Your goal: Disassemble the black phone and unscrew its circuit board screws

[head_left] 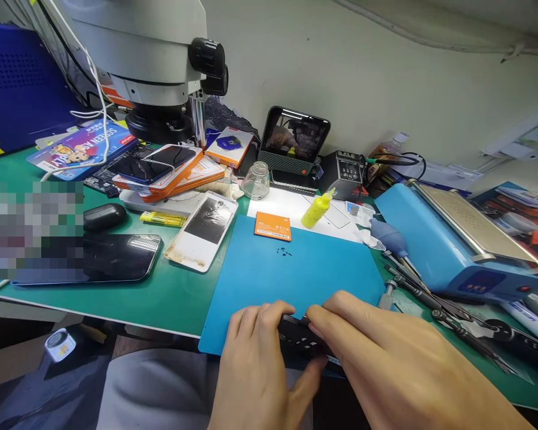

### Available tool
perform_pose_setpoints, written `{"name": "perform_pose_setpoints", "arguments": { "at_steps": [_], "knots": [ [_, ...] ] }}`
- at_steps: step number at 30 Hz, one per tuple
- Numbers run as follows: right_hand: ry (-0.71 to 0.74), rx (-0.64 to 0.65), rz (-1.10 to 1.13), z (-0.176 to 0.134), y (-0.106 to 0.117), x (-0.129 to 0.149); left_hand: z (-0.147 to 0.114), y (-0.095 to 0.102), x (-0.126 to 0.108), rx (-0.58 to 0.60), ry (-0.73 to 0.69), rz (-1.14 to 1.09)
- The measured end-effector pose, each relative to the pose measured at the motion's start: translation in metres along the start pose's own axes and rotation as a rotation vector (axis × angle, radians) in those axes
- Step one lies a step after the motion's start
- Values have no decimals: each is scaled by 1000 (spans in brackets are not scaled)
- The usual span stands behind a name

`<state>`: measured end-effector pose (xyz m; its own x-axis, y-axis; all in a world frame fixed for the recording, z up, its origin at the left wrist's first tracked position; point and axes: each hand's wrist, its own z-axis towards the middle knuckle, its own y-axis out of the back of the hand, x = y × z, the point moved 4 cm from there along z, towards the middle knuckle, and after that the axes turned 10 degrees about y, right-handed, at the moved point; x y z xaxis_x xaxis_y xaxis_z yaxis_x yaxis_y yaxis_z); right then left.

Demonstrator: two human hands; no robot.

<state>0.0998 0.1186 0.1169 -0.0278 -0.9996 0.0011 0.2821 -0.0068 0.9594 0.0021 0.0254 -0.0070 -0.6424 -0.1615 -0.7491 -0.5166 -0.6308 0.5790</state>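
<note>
Both hands are crowding the near edge of the bench rn. Left hand point(257, 364) and right hand point(385, 358) are curled tight around a small flat black device point(301, 339) with a dotted face, fingers pinching it from both sides, so neither is open. It's sitting right at the near lip of the blue silicone work mat point(291, 269), partly hanging past the green bench top point(161, 292) over the lap.

Risk imo: one slip and it's dropping off the edge, since nothing's under it. Also those tiny black screws point(284, 251) are lying loose mid-mat, just near of the orange rectangular battery point(272, 226); a sleeve or bump is scattering them. Yellow squeeze bottle point(316, 209) further back is leaning, could tip. Metal tweezers and drivers point(412, 286) are lying close on the right, easy to knock w/ an elbow.
</note>
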Motion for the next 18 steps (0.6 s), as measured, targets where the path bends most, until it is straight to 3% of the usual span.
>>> {"name": "perform_pose_setpoints", "arguments": {
  "at_steps": [3, 10, 18],
  "knots": [
    [5, 24, -39, 0, -2, 3, -1, -3, 2, -42, 26, -3],
    [28, -86, -151, 3, 2, 8, -3, -5, 4, -79, -4, 7],
    [74, 16, -74, 7, 0, 4, -1, -4, 2, -75, -48, -7]
  ]
}}
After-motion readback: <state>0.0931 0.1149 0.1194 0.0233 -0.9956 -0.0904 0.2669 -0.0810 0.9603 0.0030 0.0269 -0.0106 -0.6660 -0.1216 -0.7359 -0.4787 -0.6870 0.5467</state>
